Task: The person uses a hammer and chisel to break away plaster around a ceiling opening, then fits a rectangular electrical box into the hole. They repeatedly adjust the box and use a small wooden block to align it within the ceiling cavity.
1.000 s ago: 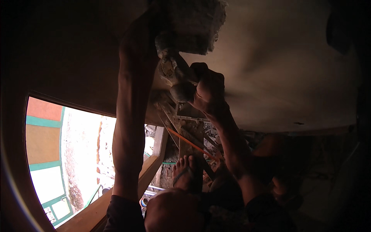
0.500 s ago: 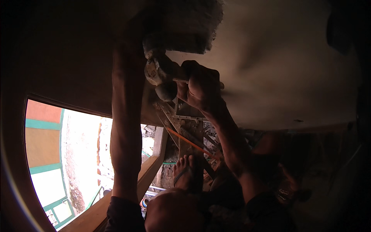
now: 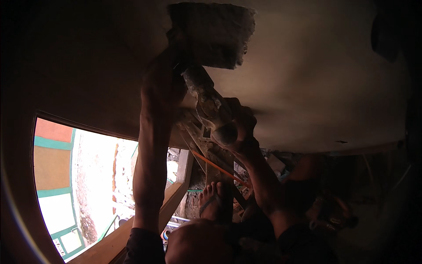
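Trowel handle (image 3: pixel 211 105) slants from the right hand (image 3: pixel 237 127), fingers closed round its butt, up-left to the rough patch (image 3: pixel 211 35); left hand (image 3: pixel 169 75) nearer, its grip unclear.

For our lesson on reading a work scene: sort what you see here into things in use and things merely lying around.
In use:
left hand
right hand
mortar-caked tool, gripped by the right hand
rough grey patch on the pale wall

Lying about:
orange rod
wooden plank
rubble below
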`<state>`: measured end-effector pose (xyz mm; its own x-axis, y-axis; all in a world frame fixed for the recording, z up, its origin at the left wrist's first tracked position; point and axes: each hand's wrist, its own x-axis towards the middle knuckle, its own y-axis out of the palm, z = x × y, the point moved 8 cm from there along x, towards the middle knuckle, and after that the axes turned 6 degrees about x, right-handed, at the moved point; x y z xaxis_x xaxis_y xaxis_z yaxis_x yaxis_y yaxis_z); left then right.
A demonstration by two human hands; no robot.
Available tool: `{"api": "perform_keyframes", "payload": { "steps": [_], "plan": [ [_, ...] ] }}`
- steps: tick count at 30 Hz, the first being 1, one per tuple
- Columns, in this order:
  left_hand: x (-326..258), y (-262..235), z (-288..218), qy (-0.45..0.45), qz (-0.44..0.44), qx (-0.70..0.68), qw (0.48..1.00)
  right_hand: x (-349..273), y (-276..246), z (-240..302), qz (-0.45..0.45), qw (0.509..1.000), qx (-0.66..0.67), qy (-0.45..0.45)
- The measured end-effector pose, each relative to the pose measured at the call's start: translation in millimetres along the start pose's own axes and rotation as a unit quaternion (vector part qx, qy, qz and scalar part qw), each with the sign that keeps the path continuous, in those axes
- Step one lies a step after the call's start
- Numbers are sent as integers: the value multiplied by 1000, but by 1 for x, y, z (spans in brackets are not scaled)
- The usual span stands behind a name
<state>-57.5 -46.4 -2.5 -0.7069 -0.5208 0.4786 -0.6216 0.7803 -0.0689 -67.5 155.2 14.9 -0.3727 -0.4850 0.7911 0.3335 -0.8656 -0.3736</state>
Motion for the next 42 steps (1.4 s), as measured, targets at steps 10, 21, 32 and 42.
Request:
{"api": "perform_keyframes", "payload": {
  "steps": [10,21,32,42],
  "plan": [
    [14,2,-52,217,-33,337,915,-44,25,-45,-22,984,137,111],
    [28,15,-14,211,-75,225,948,-29,8,-43,-67,995,-67,7],
    [35,-2,-1,103,-14,403,909,1,30,-47,1,1000,-7,29],
    [55,-4,77,-225,-13,-386,895,12,40,-46,29,998,-49,4]
  ]
}}
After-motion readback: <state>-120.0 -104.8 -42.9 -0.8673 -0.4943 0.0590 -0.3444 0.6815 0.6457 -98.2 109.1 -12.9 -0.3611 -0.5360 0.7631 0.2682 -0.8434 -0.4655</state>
